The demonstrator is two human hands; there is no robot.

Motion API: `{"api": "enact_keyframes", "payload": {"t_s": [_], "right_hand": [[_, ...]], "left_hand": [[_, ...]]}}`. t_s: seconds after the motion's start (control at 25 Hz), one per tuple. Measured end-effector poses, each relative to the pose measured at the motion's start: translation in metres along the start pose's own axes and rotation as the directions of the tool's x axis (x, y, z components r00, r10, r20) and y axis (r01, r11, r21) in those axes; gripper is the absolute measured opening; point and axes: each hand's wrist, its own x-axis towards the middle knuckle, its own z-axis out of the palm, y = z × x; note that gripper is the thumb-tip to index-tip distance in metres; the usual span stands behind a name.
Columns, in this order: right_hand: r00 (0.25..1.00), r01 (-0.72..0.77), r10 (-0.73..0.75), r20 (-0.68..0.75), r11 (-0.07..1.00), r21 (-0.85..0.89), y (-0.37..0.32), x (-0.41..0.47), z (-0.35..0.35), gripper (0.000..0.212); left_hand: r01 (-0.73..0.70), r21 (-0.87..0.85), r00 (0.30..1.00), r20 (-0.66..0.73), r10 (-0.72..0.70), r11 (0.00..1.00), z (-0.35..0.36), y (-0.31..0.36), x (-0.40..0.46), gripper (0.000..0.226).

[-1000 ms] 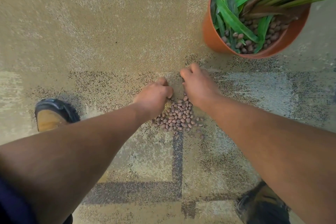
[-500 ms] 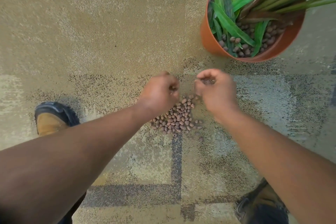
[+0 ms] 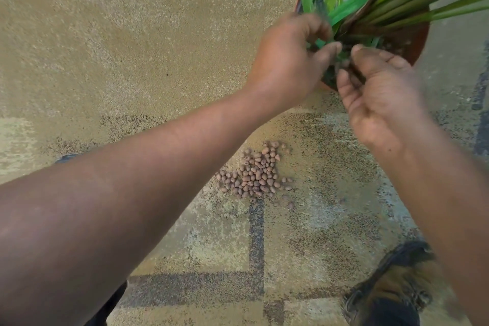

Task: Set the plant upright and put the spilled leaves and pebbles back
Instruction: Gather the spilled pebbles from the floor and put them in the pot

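While the pot (image 3: 415, 42) stands upright at the top right of the head view, both hands hover over its near rim among the green leaves (image 3: 344, 5). At the pot's left edge, the left hand (image 3: 285, 61) has its fingers loosely curled, thumb apart. Just right of it, the right hand (image 3: 381, 98) is cupped palm-up, fingers parted; motion blur hides any contents. Below the pot, a heap of pebbles (image 3: 256, 174) lies on the carpet (image 3: 132, 34). A shoe (image 3: 391, 291) sits well below.

Bare carpet (image 3: 132, 47) lies open all around the pebbles (image 3: 255, 176), while leaves (image 3: 344, 5) and both hands crowd the pot (image 3: 415, 42).
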Motion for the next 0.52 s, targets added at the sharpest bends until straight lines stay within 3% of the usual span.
{"api": "enact_keyframes", "payload": {"t_s": [0.08, 0.2, 0.28, 0.4, 0.52], "right_hand": [[0.999, 0.024, -0.024, -0.026, 0.999, -0.023, 0.006, 0.0, -0.004, 0.003], [0.97, 0.221, -0.238, -0.056, 0.951, -0.214, 0.029, -0.014, -0.011, 0.014], [0.943, 0.324, -0.329, 0.053, 0.868, -0.377, 0.053, -0.027, -0.018, 0.022], [0.957, 0.281, -0.125, 0.263, 0.636, -0.719, 0.095, -0.03, -0.034, 0.024], [0.952, 0.233, 0.123, 0.28, 0.303, -0.924, 0.135, -0.02, -0.045, 0.053]], "left_hand": [[-0.035, 0.02, 0.999, -0.016, 0.035, 0.999, -0.002, -0.005, -0.004, 0.011], [-0.136, -0.044, 0.987, -0.086, 0.132, 0.99, -0.01, -0.022, -0.024, 0.006], [-0.058, 0.014, 0.998, -0.032, 0.058, 0.998, -0.011, -0.045, -0.042, 0.006], [0.15, 0.233, 0.961, 0.194, -0.197, 0.961, -0.007, -0.088, -0.075, 0.019], [0.199, 0.369, 0.884, 0.331, -0.329, 0.908, -0.002, -0.124, -0.106, 0.038]]}}
